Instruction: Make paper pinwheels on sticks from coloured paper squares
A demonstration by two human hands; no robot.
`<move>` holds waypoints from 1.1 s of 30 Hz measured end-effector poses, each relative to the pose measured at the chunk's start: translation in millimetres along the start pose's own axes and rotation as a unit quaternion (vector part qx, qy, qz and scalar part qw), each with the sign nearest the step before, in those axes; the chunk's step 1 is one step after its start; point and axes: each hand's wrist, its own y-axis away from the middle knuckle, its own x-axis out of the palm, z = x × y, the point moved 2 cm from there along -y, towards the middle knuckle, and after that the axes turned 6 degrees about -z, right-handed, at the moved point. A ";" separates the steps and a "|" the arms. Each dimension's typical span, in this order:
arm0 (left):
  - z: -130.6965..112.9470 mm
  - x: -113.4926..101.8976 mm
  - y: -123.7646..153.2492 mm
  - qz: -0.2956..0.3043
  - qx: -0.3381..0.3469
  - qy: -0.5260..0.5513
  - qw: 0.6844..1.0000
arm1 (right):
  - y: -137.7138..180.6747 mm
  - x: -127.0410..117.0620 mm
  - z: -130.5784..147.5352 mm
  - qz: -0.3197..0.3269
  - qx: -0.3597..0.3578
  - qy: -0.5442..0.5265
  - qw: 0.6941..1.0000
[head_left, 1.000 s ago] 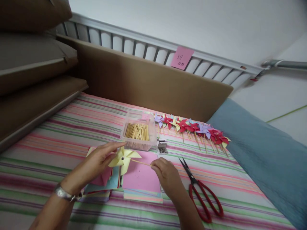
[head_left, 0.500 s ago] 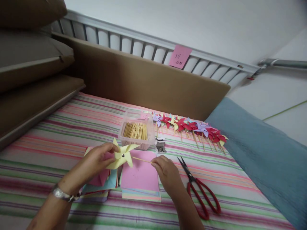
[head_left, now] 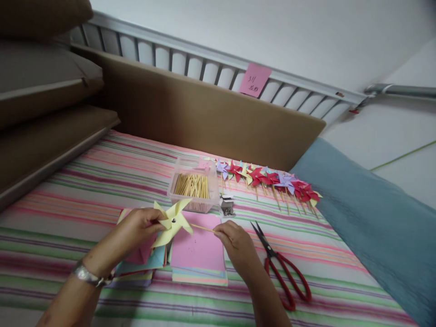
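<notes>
A pale yellow paper pinwheel (head_left: 174,221) with a metal pin at its centre is held over the paper stacks. My left hand (head_left: 145,222) pinches one of its blades. My right hand (head_left: 235,243) grips the far end of its thin wooden stick (head_left: 202,228). Beneath lies a stack of square paper (head_left: 199,254) with a pink sheet on top. Under my left wrist is another pile of coloured paper (head_left: 155,261), partly hidden by the hand. To the right of my right hand lie scissors (head_left: 286,277) with red handles, blades slightly apart.
Behind the hands stands a clear plastic box (head_left: 213,195) of wooden sticks (head_left: 192,186), beside a small box of metal pins (head_left: 227,206). Finished pinwheels (head_left: 269,179) lie in a row at the back right. A cardboard panel (head_left: 204,113) rises behind; cardboard-edged packages (head_left: 51,145) are stacked left.
The pinwheel's blades have turned, and my left hand now holds a different part of the rim. My right hand stays on the stick.
</notes>
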 end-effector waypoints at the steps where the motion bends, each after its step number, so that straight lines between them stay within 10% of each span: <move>1: -0.3 -0.1 -0.1 -0.001 -0.002 -0.003 1.000 | 0.1 0.4 -0.6 0.000 0.001 -0.003 1.000; 13: 2.7 -3.5 3.7 -0.043 0.034 -0.025 0.998 | -0.1 1.7 -3.6 -0.034 0.055 -0.112 0.992; 22: 12.9 -10.5 -2.3 -0.201 0.085 -0.062 0.974 | -9.4 2.2 -25.2 -0.151 0.212 -0.318 0.912; 33: -34.5 3.0 24.0 -0.322 0.292 -0.114 0.893 | 15.9 -0.5 2.9 -0.146 0.189 -0.364 0.900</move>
